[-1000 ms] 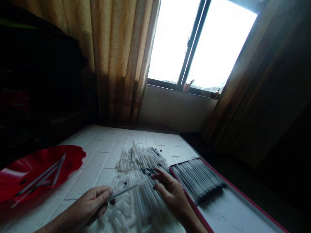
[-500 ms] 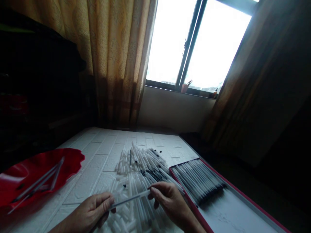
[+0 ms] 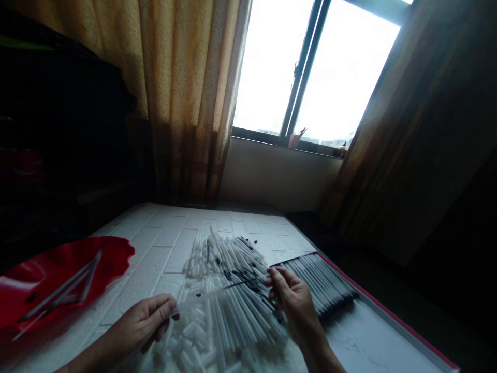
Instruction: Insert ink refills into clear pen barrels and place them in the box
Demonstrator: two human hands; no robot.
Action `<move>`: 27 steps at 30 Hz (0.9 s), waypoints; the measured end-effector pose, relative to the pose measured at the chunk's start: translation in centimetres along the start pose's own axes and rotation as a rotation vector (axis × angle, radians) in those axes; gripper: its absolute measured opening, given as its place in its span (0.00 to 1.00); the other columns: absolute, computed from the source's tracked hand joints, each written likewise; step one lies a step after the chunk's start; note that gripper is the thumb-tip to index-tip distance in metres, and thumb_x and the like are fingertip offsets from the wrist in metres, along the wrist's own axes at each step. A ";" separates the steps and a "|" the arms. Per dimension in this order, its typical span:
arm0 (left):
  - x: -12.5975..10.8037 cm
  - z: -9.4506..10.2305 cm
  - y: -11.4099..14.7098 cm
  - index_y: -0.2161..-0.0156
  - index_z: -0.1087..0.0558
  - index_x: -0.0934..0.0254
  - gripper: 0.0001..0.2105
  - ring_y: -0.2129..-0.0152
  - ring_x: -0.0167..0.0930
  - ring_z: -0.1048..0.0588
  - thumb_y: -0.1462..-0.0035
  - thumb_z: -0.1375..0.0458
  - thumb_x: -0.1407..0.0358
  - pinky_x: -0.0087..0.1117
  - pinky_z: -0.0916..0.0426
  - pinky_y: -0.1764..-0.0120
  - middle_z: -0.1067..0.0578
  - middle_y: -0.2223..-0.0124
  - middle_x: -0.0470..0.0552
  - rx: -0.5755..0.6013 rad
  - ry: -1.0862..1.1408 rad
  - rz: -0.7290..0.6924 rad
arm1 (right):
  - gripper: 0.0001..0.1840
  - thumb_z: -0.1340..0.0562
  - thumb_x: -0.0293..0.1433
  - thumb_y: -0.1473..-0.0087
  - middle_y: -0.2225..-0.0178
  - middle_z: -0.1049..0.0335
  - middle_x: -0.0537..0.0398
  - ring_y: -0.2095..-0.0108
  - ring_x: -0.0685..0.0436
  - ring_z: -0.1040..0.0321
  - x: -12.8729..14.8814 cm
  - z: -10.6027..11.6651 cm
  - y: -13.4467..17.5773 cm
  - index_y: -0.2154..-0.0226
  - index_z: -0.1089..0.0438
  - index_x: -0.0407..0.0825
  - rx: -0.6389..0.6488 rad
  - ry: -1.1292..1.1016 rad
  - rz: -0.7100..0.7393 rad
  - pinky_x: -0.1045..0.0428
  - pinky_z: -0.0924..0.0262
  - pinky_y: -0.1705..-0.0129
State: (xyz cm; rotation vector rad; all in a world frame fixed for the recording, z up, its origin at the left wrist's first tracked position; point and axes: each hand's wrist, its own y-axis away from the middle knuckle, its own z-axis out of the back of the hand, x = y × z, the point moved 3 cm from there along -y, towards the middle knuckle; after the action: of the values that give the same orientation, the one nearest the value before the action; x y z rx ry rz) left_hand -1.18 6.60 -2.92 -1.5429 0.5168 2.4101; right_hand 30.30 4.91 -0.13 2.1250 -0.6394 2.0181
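My left hand (image 3: 149,318) is closed around the near end of a clear pen barrel (image 3: 200,299), held slanting over the pile. My right hand (image 3: 291,298) pinches the far end of a thin dark pen refill (image 3: 243,282), which lies in line with the barrel and meets its far end; how deep it sits inside is blurred. Beneath both hands spread several loose clear barrels (image 3: 236,316) and short whitish caps (image 3: 192,334). Farther back lies a heap of whitish tubes (image 3: 233,254), with dark pieces among them.
At right, a red-edged tray (image 3: 404,316) holds a row of pens with dark ends (image 3: 318,282). A red wavy-rimmed dish (image 3: 120,246) with a few pens stands at left on the white brick-patterned table (image 3: 155,246). Behind are curtains and a window.
My right hand has moved away, up and to the right, and the gap between my hands has widened. A length of dark refill now shows between the barrel and my right fingers.
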 end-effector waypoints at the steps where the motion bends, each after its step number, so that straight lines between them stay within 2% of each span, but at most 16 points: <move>1: 0.1 0.2 -0.2 0.70 0.32 0.60 0.41 0.87 0.21 0.49 0.61 0.55 0.20 0.23 0.53 0.83 0.44 0.83 0.35 -0.013 0.005 0.008 | 0.34 0.30 0.61 0.59 0.77 0.21 0.52 0.83 0.51 0.35 0.1 0.4 -0.3 0.69 0.24 0.46 -0.034 0.005 0.009 0.57 0.42 0.82; 5: 0.1 1.0 -0.6 0.70 0.32 0.60 0.43 0.87 0.21 0.48 0.65 0.55 0.19 0.23 0.54 0.83 0.42 0.82 0.36 -0.074 0.005 0.029 | 0.32 0.32 0.60 0.57 0.76 0.20 0.49 0.80 0.47 0.31 0.4 1.8 -1.0 0.68 0.26 0.47 -0.101 0.080 0.037 0.54 0.36 0.77; 8: -0.1 1.2 -0.5 0.71 0.32 0.60 0.43 0.87 0.21 0.47 0.65 0.55 0.19 0.23 0.53 0.83 0.40 0.82 0.37 -0.101 -0.008 0.033 | 0.27 0.35 0.54 0.53 0.74 0.19 0.48 0.78 0.45 0.28 0.4 2.2 -1.1 0.67 0.26 0.47 -0.085 0.194 0.056 0.52 0.33 0.74; 13: -0.5 1.0 -0.1 0.70 0.31 0.60 0.41 0.86 0.22 0.43 0.62 0.54 0.21 0.24 0.48 0.82 0.36 0.80 0.39 -0.096 -0.048 0.006 | 0.15 0.39 0.42 0.51 0.78 0.21 0.53 0.82 0.44 0.30 0.2 2.2 -0.7 0.72 0.23 0.50 0.036 0.474 0.080 0.51 0.39 0.76; 15: -0.5 0.8 -0.1 0.70 0.31 0.61 0.40 0.85 0.22 0.42 0.60 0.53 0.22 0.24 0.47 0.81 0.35 0.79 0.39 -0.088 -0.068 -0.015 | 0.12 0.40 0.39 0.52 0.80 0.23 0.54 0.79 0.42 0.29 0.4 2.3 -0.5 0.75 0.22 0.51 0.069 0.598 0.108 0.50 0.42 0.74; 19: -0.2 0.5 -0.2 0.71 0.32 0.60 0.38 0.85 0.21 0.41 0.55 0.55 0.24 0.23 0.46 0.82 0.36 0.79 0.39 -0.079 -0.114 -0.077 | 0.13 0.40 0.39 0.50 0.80 0.25 0.53 0.74 0.39 0.27 1.4 2.4 -0.1 0.77 0.23 0.53 0.074 0.787 0.169 0.49 0.44 0.70; 22: -0.5 0.0 0.5 0.70 0.29 0.60 0.34 0.84 0.23 0.37 0.49 0.54 0.28 0.22 0.41 0.82 0.34 0.78 0.40 -0.069 -0.145 -0.131 | 0.18 0.44 0.43 0.43 0.77 0.24 0.52 0.74 0.40 0.27 2.6 1.6 0.9 0.71 0.22 0.52 0.098 0.824 0.232 0.49 0.41 0.68; 24: -1.3 -0.5 1.4 0.67 0.26 0.58 0.28 0.81 0.24 0.29 0.41 0.51 0.35 0.21 0.35 0.78 0.28 0.76 0.41 -0.078 -0.234 -0.243 | 0.20 0.44 0.43 0.40 0.68 0.20 0.48 0.68 0.40 0.23 3.4 0.1 2.2 0.63 0.21 0.50 0.200 0.790 0.374 0.49 0.35 0.64; 26: -2.5 -1.1 2.6 0.63 0.24 0.55 0.20 0.75 0.26 0.21 0.34 0.51 0.45 0.19 0.29 0.71 0.21 0.71 0.42 -0.149 -0.391 -0.473 | 0.20 0.42 0.41 0.40 0.55 0.20 0.43 0.57 0.38 0.22 3.8 -1.8 3.9 0.54 0.23 0.47 0.366 0.747 0.573 0.48 0.32 0.54; 27: -3.1 -1.5 3.2 0.59 0.24 0.53 0.17 0.72 0.26 0.18 0.31 0.51 0.49 0.19 0.27 0.67 0.18 0.67 0.42 -0.206 -0.475 -0.617 | 0.20 0.41 0.40 0.40 0.51 0.21 0.43 0.53 0.37 0.23 3.7 -2.8 4.8 0.51 0.23 0.48 0.457 0.750 0.647 0.47 0.32 0.52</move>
State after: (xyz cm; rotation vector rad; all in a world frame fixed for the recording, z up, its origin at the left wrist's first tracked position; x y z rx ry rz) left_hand 0.14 3.02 -0.17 -0.9339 -0.2743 2.2404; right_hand 25.89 0.92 2.90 1.1595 -0.8405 3.2948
